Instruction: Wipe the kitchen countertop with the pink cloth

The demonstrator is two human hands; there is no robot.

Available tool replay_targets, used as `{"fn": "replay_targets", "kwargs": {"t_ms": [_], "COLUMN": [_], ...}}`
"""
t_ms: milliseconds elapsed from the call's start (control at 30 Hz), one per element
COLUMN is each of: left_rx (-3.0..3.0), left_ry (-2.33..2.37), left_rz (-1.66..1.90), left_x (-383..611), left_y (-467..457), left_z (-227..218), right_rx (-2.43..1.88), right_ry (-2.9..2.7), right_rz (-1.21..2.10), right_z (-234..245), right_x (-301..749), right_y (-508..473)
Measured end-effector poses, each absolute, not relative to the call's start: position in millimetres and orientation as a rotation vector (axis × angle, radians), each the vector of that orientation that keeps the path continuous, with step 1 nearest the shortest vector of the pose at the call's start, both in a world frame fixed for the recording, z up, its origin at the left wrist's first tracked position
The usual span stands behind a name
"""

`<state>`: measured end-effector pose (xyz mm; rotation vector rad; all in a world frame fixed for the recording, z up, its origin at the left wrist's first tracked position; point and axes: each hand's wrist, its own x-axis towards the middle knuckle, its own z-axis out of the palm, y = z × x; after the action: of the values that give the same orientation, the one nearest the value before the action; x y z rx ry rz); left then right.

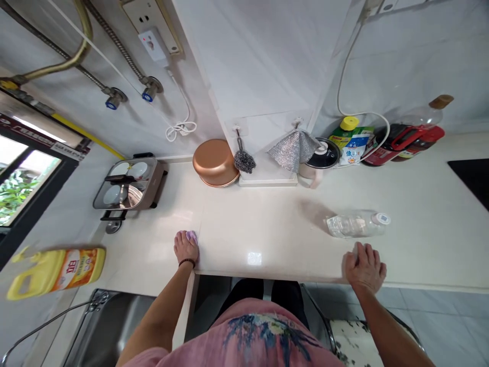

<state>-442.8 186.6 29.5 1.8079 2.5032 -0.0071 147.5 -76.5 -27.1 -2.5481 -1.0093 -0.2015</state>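
Observation:
My left hand (186, 247) is pressed on the pale countertop (244, 224) near its front edge. Its fingers are closed over a small purple cloth (192, 235), which shows only at the fingertips. On the right, my right hand (365, 269) rests at the counter's front edge with fingers a little apart and holds nothing visible. Just beyond it is a clear plastic bottle (355, 225) with a white cap, apart from the fingers; whether it stands or lies I cannot tell.
Against the back wall are a copper-coloured pot (216, 162), a hanging steel scourer (244, 160), a silver mesh cloth (294, 149), a lidded pot (323, 153) and dark sauce bottles (401, 142). Leftward are an electric pan with dishes (153, 186), yellow detergent bottle (61, 270) and sink (114, 326).

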Motion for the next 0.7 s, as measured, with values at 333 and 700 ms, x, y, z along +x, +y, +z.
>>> {"fn": "replay_targets", "kwargs": {"t_ms": [333,700], "left_rx": [2.347,2.767], "left_ry": [1.799,0.827], "left_rz": [-0.069,0.081], "left_x": [-297,-129], "left_y": [84,45], "left_z": [2,-8], "right_rx": [-2.524,-2.516], "right_ry": [-0.989,-0.979], "right_rz": [-0.248,-0.171], "right_z": [-27,-21], "right_x": [147,148], "right_y": [-74,-76]}}
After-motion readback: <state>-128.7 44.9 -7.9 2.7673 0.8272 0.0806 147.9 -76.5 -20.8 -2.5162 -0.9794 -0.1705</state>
